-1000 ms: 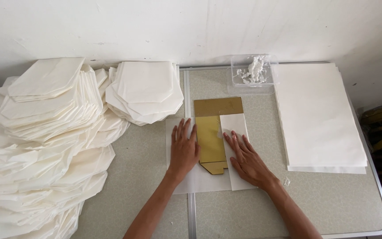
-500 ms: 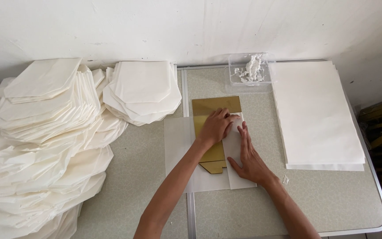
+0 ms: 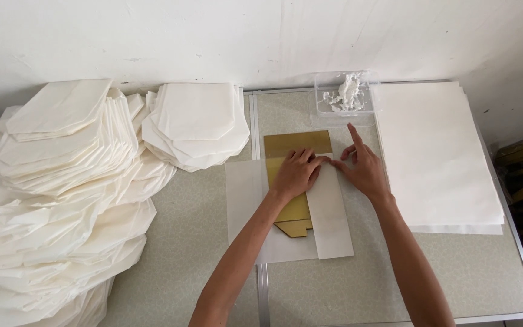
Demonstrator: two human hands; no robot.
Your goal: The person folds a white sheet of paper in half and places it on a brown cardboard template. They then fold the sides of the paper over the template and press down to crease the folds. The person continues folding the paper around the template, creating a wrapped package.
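Observation:
A white paper sheet (image 3: 246, 206) lies on the grey table (image 3: 394, 278) with a gold card template (image 3: 295, 144) on top of it. The sheet's right side is folded over the template as a flap (image 3: 331, 221). My left hand (image 3: 295, 174) presses flat on the template and the flap's upper edge. My right hand (image 3: 363, 166) rests beside it at the flap's top right corner, with the index finger stretched out toward a small clear tray of white paste (image 3: 345, 97).
A stack of flat white sheets (image 3: 437, 157) lies at the right. Piles of folded white paper pieces (image 3: 62, 200) fill the left side, with another pile (image 3: 198, 124) at the back. A white wall runs behind the table.
My left hand slid up from the sheet's lower left to the top of the flap. My right hand moved up from the flap's lower part to its top right corner.

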